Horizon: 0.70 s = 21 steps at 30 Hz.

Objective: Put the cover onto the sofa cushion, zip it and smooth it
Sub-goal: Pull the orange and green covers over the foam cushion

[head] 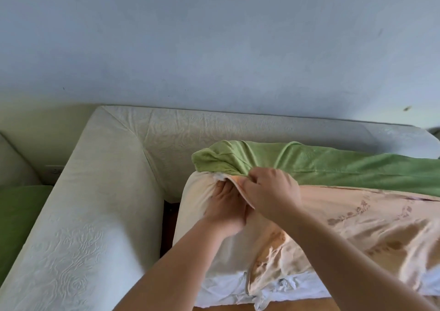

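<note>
A big sofa cushion (202, 246) in a pale cream inner lining lies on the sofa seat, its white end showing at the front edge. A peach cover (352, 234) with brown flower prints lies crumpled over its right part. My left hand (226, 211) presses flat on the cushion's far left corner, fingers reaching under the cover's edge. My right hand (270, 191) pinches the cover's edge at that corner, lifted over my left hand. A green fabric (321, 165) lies bunched behind the cushion, against the backrest.
The cream sofa has a broad armrest (90, 215) on the left and a backrest (214, 127) along the wall. A dark gap (167, 217) shows between armrest and cushion. A green cushion (16, 215) lies on another seat at far left.
</note>
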Tool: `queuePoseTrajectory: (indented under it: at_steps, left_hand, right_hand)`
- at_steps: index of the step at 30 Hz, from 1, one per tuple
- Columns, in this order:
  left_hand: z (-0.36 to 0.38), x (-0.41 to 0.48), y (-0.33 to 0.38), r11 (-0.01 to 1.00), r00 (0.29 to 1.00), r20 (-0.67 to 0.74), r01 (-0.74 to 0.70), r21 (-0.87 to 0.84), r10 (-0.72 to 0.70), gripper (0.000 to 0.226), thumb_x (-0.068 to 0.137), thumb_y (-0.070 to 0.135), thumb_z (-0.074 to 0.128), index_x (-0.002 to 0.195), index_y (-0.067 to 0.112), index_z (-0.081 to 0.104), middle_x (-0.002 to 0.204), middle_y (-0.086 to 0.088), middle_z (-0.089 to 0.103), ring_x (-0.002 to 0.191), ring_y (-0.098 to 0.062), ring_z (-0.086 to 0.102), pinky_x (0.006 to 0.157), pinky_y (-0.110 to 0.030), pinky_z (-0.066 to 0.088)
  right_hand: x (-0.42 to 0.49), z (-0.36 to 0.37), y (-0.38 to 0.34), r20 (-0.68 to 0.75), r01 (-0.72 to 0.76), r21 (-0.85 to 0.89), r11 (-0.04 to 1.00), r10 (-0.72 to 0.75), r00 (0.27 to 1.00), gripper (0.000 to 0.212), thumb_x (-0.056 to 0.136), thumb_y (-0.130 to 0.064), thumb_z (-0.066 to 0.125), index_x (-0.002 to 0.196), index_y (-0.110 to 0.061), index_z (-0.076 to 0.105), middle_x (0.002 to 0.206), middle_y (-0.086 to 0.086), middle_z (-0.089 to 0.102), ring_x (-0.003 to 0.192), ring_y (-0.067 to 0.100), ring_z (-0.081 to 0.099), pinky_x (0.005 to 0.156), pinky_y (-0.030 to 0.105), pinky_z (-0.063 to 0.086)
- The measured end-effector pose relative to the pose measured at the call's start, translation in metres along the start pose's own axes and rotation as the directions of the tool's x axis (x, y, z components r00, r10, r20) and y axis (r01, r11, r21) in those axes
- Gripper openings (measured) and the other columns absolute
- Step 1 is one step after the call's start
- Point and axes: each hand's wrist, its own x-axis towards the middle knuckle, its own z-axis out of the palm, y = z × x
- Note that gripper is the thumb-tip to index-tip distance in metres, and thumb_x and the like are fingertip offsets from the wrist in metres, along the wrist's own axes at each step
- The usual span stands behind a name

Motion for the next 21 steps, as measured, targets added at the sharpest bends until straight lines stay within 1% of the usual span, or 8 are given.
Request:
queuePoseTrajectory:
  at_steps: [2, 6, 9, 12, 14, 17, 19, 21]
  left_hand:
    - [-0.005, 0.009, 0.001, 0.997, 0.996, 0.063, 0.068, -0.035, -0.066, 0.051, 0.099, 0.025, 0.034, 0.146, 0.011, 0.020, 0.153, -0.008, 0.021, 0.142, -0.021, 0.015, 0.114, -0.030, 0.003]
    - [-0.001, -0.001, -0.018, 1.000, 0.998, -0.060, 0.006, -0.011, -0.007, 0.037, 0.096, 0.027, 0.037, 0.129, 0.015, 0.047, 0.136, -0.006, 0.047, 0.130, -0.024, 0.038, 0.110, -0.031, 0.017]
    - [0.012, -0.022, -0.047, 0.982, 0.978, -0.093, -0.185, 0.018, 0.186, 0.037, 0.083, 0.042, 0.044, 0.104, 0.025, 0.069, 0.105, 0.000, 0.069, 0.100, -0.026, 0.064, 0.095, -0.034, 0.043]
    - [0.021, -0.033, -0.060, 0.951, 0.934, -0.181, -0.308, 0.020, 0.306, 0.031, 0.082, 0.039, 0.051, 0.103, 0.023, 0.067, 0.099, -0.003, 0.069, 0.091, -0.025, 0.063, 0.089, -0.035, 0.045]
    - [0.017, -0.038, -0.055, 0.950, 0.913, -0.269, -0.312, 0.020, 0.305, 0.031, 0.077, 0.037, 0.054, 0.104, 0.022, 0.060, 0.094, -0.005, 0.067, 0.087, -0.024, 0.060, 0.087, -0.030, 0.038]
    - [0.017, -0.049, -0.046, 0.951, 0.889, -0.367, -0.307, -0.028, 0.276, 0.034, 0.073, 0.035, 0.055, 0.104, 0.021, 0.051, 0.091, -0.005, 0.067, 0.090, -0.020, 0.051, 0.087, -0.028, 0.037]
    - [0.021, -0.058, -0.039, 0.948, 0.871, -0.428, -0.306, -0.085, 0.242, 0.034, 0.073, 0.032, 0.057, 0.104, 0.018, 0.052, 0.091, -0.006, 0.067, 0.091, -0.020, 0.051, 0.087, -0.028, 0.039]
    - [0.022, -0.062, -0.037, 0.944, 0.859, -0.455, -0.314, -0.104, 0.236, 0.035, 0.074, 0.028, 0.059, 0.106, 0.015, 0.054, 0.093, -0.007, 0.067, 0.090, -0.021, 0.055, 0.088, -0.029, 0.043]
  right_hand:
    - [-0.009, 0.012, 0.001, -0.023, 0.052, -0.007, 0.999, -0.052, 0.998, 0.038, 0.092, -0.041, 0.041, 0.062, -0.017, 0.038, 0.068, 0.000, 0.046, 0.075, 0.025, 0.046, 0.066, 0.028, 0.029]
    - [-0.006, 0.049, 0.021, 0.000, 0.166, -0.007, 0.986, -0.166, 0.986, 0.024, 0.094, -0.039, 0.039, 0.079, -0.020, 0.040, 0.094, 0.005, 0.062, 0.093, 0.028, 0.056, 0.069, 0.032, 0.032]
    - [-0.015, 0.079, 0.037, -0.048, 0.313, -0.108, 0.944, -0.319, 0.946, 0.015, 0.076, -0.030, 0.050, 0.084, -0.021, 0.042, 0.085, -0.003, 0.059, 0.082, 0.023, 0.061, 0.065, 0.030, 0.046]
    - [-0.019, 0.090, 0.046, -0.166, 0.345, -0.108, 0.932, -0.360, 0.918, 0.026, 0.067, -0.034, 0.047, 0.088, -0.020, 0.043, 0.079, -0.004, 0.058, 0.072, 0.021, 0.058, 0.061, 0.030, 0.049]
    - [-0.023, 0.090, 0.050, -0.235, 0.356, -0.148, 0.923, -0.383, 0.894, 0.036, 0.064, -0.037, 0.053, 0.093, -0.018, 0.045, 0.080, -0.002, 0.058, 0.073, 0.022, 0.055, 0.063, 0.031, 0.048]
    - [-0.030, 0.093, 0.054, -0.271, 0.406, -0.197, 0.892, -0.448, 0.852, 0.055, 0.056, -0.041, 0.069, 0.096, -0.014, 0.045, 0.080, 0.001, 0.058, 0.070, 0.024, 0.053, 0.058, 0.033, 0.045]
    - [-0.034, 0.092, 0.057, -0.283, 0.436, -0.209, 0.875, -0.481, 0.830, 0.054, 0.056, -0.043, 0.070, 0.095, -0.015, 0.044, 0.078, 0.000, 0.058, 0.067, 0.023, 0.055, 0.055, 0.031, 0.044]
    - [-0.035, 0.087, 0.058, -0.283, 0.468, -0.210, 0.858, -0.512, 0.811, 0.041, 0.065, -0.043, 0.060, 0.093, -0.017, 0.044, 0.077, -0.001, 0.058, 0.066, 0.022, 0.056, 0.051, 0.028, 0.044]
